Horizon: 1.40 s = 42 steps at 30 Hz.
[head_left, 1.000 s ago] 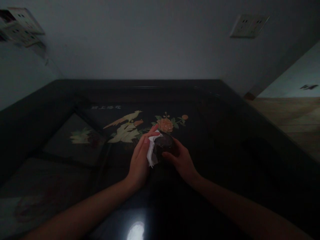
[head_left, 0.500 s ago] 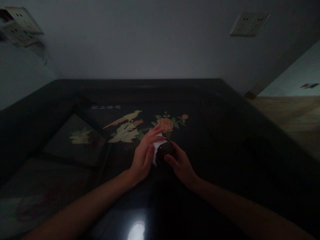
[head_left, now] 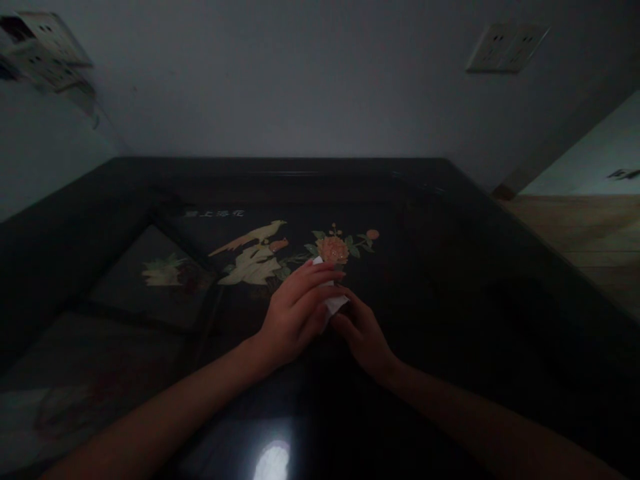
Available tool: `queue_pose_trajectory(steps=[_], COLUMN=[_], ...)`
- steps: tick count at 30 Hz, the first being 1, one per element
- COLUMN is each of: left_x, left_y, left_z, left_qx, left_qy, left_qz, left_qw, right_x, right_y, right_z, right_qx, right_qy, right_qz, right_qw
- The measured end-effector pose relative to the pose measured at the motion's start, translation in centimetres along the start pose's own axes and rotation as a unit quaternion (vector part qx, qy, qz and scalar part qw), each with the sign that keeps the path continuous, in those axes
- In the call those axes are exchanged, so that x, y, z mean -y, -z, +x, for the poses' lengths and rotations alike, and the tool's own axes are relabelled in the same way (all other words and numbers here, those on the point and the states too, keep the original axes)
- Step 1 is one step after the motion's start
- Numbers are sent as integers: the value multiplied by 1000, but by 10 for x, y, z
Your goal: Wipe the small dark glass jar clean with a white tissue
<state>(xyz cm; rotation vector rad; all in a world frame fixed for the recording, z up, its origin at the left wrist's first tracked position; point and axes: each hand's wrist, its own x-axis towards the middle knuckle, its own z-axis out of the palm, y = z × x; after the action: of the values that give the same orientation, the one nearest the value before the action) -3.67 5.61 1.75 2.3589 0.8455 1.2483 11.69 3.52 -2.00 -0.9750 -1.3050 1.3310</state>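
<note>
A: Since a second ago the left hand has slid over the top of the small dark round jar, and the white crumpled tissue under its fingers now covers the lid.

B: And the right hand?

A: Curled around the jar's right side, steadying it on the black lacquered desk, just below the inlaid orange flower.

B: How should the wipe go?

A: I'd say keep the right grip firm, press the tissue flat and turn round the rim.

B: What can't you see?

A: The jar itself is almost wholly hidden by the hands and the dim light.
</note>
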Motion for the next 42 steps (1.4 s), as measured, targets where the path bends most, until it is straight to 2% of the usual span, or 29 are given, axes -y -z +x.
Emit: queue_pose_trajectory(steps=[3, 5, 10, 13, 16, 18, 20, 24, 27, 30, 33, 35, 36, 38, 42], left_x=[0, 1, 4, 3, 3, 5, 7, 7, 3, 1, 2, 4, 4, 3, 1], left_y=[-4, -7, -12, -10, -8, -6, -5, 0, 2, 0, -2, -2, -1, 1, 4], left_z=[-2, -2, 5, 11, 13, 12, 10, 8, 7, 4, -1, -4, -5, -5, 2], left_qx=[-54, -84, -113, -118, -114, -119, -123, -86, -60, -33, 10, 27, 30, 25, -12], left_qy=[104, 187, 388, 441, 463, 461, 447, 363, 250, 95, -56, -112, -118, -87, 54], left_qz=[-108, -199, -394, -440, -449, -436, -408, -338, -252, -104, 48, 99, 102, 67, -41], left_qw=[987, 958, 825, 774, 756, 763, 786, 864, 933, 989, 997, 988, 987, 994, 998], right_x=[1, 1, -3, -7, -9, -10, -10, -7, -4, -3, -2, -2, -2, -2, -3], right_y=[0, 1, 0, 0, 0, 1, 1, 0, -1, -1, 0, 1, 2, 3, 4], right_z=[0, 0, -1, -2, -1, -1, 0, -2, -2, -1, 2, 4, 4, 5, 5], right_qx=[-3, 2, 47, 84, 106, 112, 112, 99, 85, 56, 24, 21, 25, 31, 30], right_qy=[-9, -11, -15, -13, 1, 5, 8, 10, 3, -2, 3, 5, 4, -1, 10], right_qz=[31, 43, 75, 70, 34, 12, -5, 0, 28, 40, 42, 44, 44, 45, 50], right_qw=[999, 999, 996, 994, 994, 994, 994, 995, 996, 998, 999, 999, 999, 998, 998])
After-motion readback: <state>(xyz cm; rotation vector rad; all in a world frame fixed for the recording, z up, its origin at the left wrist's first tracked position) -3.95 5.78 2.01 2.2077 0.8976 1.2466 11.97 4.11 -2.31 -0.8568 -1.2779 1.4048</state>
